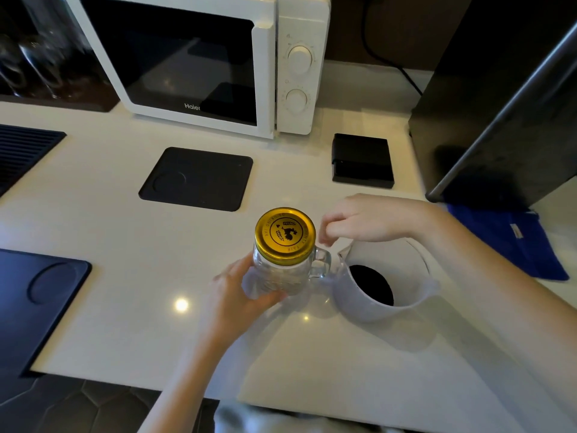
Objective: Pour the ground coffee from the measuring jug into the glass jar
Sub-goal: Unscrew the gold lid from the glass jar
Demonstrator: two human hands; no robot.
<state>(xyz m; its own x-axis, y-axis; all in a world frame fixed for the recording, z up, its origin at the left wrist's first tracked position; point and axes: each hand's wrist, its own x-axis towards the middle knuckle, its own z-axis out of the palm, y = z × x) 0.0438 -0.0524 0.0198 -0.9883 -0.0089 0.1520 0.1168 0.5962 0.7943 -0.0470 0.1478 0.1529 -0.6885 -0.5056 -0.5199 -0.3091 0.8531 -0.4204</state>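
A clear glass jar (281, 273) with a side handle stands on the white counter, closed by a gold lid (284, 235). My left hand (240, 292) wraps around the jar's lower body from the left. Just right of the jar stands a translucent plastic measuring jug (368, 304), with dark ground coffee (371, 284) at its bottom. My right hand (368, 218) hovers above the jug's spout, right beside the lid, with fingers curled and nothing visibly in them.
A white microwave (199, 60) stands at the back. Black mats (196, 179) (34, 295) lie behind and left of the jar. A small black scale (362, 160) sits at back right, a blue cloth (512, 242) at right beside a dark appliance (499, 98).
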